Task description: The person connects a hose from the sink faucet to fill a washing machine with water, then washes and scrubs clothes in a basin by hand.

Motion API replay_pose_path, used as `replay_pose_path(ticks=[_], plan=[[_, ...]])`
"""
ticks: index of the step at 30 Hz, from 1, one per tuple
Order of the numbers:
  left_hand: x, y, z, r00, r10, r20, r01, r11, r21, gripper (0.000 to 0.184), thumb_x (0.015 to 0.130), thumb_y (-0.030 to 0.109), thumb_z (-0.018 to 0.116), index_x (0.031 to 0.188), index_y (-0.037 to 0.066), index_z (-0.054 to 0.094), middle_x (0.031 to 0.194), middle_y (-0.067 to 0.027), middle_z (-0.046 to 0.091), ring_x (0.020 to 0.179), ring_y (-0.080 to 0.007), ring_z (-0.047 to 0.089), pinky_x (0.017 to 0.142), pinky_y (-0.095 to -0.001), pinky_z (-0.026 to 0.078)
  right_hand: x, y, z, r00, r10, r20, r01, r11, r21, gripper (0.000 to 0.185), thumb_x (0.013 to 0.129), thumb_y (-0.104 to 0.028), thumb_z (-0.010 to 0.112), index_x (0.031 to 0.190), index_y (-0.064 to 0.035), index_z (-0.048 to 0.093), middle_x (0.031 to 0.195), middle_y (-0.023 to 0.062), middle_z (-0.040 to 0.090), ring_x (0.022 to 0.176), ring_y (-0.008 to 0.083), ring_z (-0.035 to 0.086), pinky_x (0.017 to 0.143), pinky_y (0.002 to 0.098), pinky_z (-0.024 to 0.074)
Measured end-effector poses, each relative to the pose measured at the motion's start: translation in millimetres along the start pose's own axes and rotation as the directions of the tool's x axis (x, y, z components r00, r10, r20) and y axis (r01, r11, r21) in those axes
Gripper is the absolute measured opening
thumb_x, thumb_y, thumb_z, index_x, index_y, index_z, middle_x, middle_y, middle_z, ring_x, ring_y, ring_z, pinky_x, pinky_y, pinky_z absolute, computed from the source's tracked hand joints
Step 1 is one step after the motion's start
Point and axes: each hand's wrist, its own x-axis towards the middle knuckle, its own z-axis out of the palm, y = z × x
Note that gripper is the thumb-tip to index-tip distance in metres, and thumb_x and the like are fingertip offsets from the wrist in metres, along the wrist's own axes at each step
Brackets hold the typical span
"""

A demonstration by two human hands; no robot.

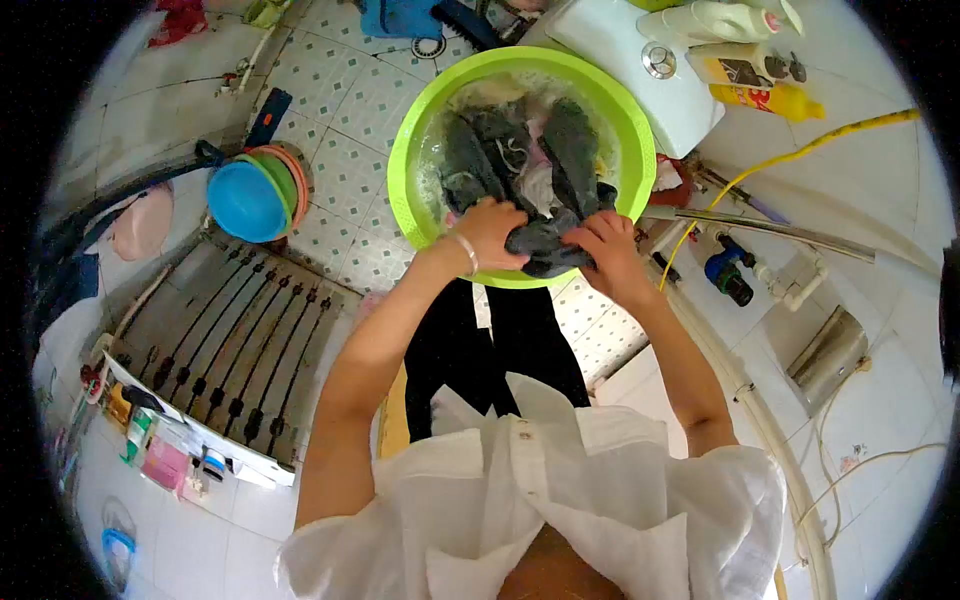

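A large lime-green basin [404,195] in front of me holds sudsy water and a dark grey wet garment [572,150]. A bunched fold of that garment is stretched between my hands near the basin's close rim. My left hand [490,230] grips the fold from the left, its fingers curled onto the cloth. On the other side my right hand [608,250] is closed over the fold's right end. Some paler cloth [537,185] shows between the dark parts in the water. Parts of the fingertips are hidden by the cloth.
A white sink [640,95] adjoins the basin at the upper right, with a yellow bottle [775,101] and other bottles beyond it. Stacked small basins [247,200] stand left on the tiled floor [345,150]. A yellow hose [800,150] and pipes run along the right wall.
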Motion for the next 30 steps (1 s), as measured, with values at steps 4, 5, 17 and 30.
replay_pose_path(ticks=[4,5,17,30], plan=[[-48.5,31.0,-52.6,1.000,0.001,0.020,0.004,0.976,-0.219,0.040,0.066,0.032,0.073,0.091,0.007,0.056,0.083,-0.0143,0.059,0.087,-0.0354,0.055,0.076,-0.0422,0.045,1.2,-43.5,-26.3,0.997,-0.018,-0.073,0.024,0.996,0.087,0.057,0.050,-0.009,0.075,0.104,-0.0179,0.059,0.092,0.0071,0.052,0.094,0.0284,0.050,0.076,0.0410,0.0416],[-50.2,34.7,-60.7,0.996,-0.049,0.073,0.067,0.961,-0.267,0.039,0.066,0.032,0.074,0.091,0.008,0.056,0.080,-0.0149,0.059,0.085,-0.0354,0.055,0.076,-0.0416,0.045,0.3,-45.3,-22.6,0.997,-0.010,-0.077,0.017,0.995,0.094,0.057,0.050,-0.009,0.075,0.104,-0.0179,0.059,0.092,0.0071,0.052,0.094,0.0284,0.050,0.076,0.0410,0.0416],[78.8,-63.7,35.3,0.808,-0.399,-0.433,0.530,0.813,0.240,0.072,0.084,0.055,0.052,0.145,0.030,0.022,0.152,-0.0182,0.002,0.134,-0.0535,0.004,0.097,-0.0732,0.013,92.4,41.4,106.3,0.894,0.262,-0.364,-0.339,0.926,-0.166,0.068,0.067,-0.035,0.070,0.131,-0.0313,0.047,0.139,0.0116,0.036,0.125,0.0406,0.033,0.092,0.0712,0.0204],[132.0,-149.6,87.0,0.856,-0.321,-0.406,0.369,0.928,0.044,0.057,0.082,0.045,0.060,0.127,0.011,0.049,0.131,-0.0227,0.043,0.117,-0.0417,0.042,0.099,-0.0486,0.037,135.9,151.7,183.3,0.954,0.297,-0.046,-0.297,0.955,0.014,0.051,0.077,-0.049,0.059,0.120,-0.0210,0.055,0.124,0.0110,0.053,0.112,0.0370,0.049,0.091,0.0594,0.0375]])
